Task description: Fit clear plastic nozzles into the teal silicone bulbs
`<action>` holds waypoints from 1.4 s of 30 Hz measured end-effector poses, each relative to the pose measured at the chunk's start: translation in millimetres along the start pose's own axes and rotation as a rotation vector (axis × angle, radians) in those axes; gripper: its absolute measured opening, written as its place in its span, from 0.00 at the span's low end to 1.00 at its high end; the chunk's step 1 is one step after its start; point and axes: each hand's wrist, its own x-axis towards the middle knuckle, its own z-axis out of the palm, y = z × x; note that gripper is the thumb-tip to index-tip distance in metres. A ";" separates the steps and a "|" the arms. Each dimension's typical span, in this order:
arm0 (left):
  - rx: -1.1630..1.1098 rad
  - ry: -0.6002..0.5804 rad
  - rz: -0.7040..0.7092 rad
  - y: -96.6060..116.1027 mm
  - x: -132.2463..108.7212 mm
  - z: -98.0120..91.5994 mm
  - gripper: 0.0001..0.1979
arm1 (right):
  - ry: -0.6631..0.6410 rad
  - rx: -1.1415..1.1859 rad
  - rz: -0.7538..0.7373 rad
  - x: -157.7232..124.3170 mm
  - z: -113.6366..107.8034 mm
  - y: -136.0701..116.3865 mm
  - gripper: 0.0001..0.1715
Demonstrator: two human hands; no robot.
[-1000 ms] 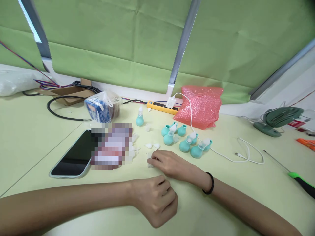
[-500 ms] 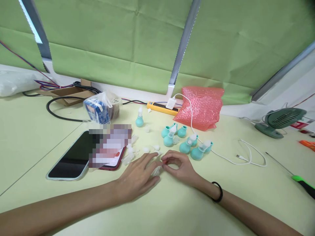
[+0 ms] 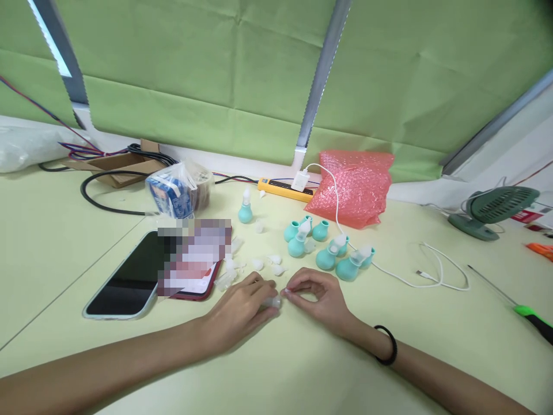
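Observation:
My left hand (image 3: 244,304) is closed around a small translucent plastic piece (image 3: 272,301) just above the table, fingers mostly hiding it. Beside it, my right hand (image 3: 317,301) makes a pinch, thumb against index finger, at the end of that piece. Whatever sits in the pinch is too small to name. Several loose white and clear plastic parts (image 3: 258,264) lie beyond my left hand. Past my right hand stand several teal squeeze bulbs (image 3: 296,246), some with clear tips fitted and others with bare necks. Another teal bulb (image 3: 245,214) with a clear tip stands apart, farther back.
Two phones lie at left, one dark-screened (image 3: 125,282) and one red-edged (image 3: 201,276). Behind are a yellow power strip (image 3: 280,190) and pink bubble wrap (image 3: 354,190). A white cable (image 3: 406,283), a screwdriver (image 3: 525,311) and a green fan (image 3: 496,207) occupy the right side.
My left fingers have curled in around the clear piece, from a more stretched-out pose. My right hand stays pinched and has shifted slightly, its fingertips now at the piece's end.

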 end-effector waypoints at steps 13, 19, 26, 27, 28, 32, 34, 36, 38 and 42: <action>-0.277 0.048 -0.160 0.7 -2.2 -4.4 0.10 | -0.094 -0.159 -0.210 -3.7 4.4 -9.7 0.05; -0.362 0.180 0.054 2.2 -2.1 -4.1 0.07 | 0.019 -0.160 -0.282 -4.5 4.7 -10.5 0.06; -0.428 0.145 0.027 5.1 -2.7 -4.9 0.09 | 0.022 -0.146 -0.275 -5.5 4.0 -11.3 0.05; -0.459 0.136 -0.005 5.1 -2.6 -4.1 0.08 | 0.016 -0.150 -0.285 -5.6 3.9 -11.4 0.05; -0.481 0.132 -0.033 4.9 -2.5 -3.2 0.08 | 0.008 -0.154 -0.294 -5.6 3.8 -11.6 0.06; -0.457 0.164 -0.087 2.8 -2.6 0.0 0.06 | -0.008 -0.179 -0.349 -5.5 3.8 -13.6 0.06; -0.436 0.185 -0.070 1.9 -2.7 0.5 0.07 | -0.012 -0.187 -0.380 -5.6 3.9 -14.6 0.07; -0.425 0.204 -0.035 1.6 -2.8 0.4 0.09 | -0.017 -0.194 -0.396 -5.8 4.1 -15.2 0.08; -0.412 0.228 -0.004 1.8 -2.7 -0.1 0.10 | -0.015 -0.202 -0.395 -6.1 4.2 -15.3 0.08; -0.401 0.237 0.013 2.7 -1.2 -1.7 0.08 | 0.003 -0.208 -0.376 -6.6 4.5 -13.9 0.07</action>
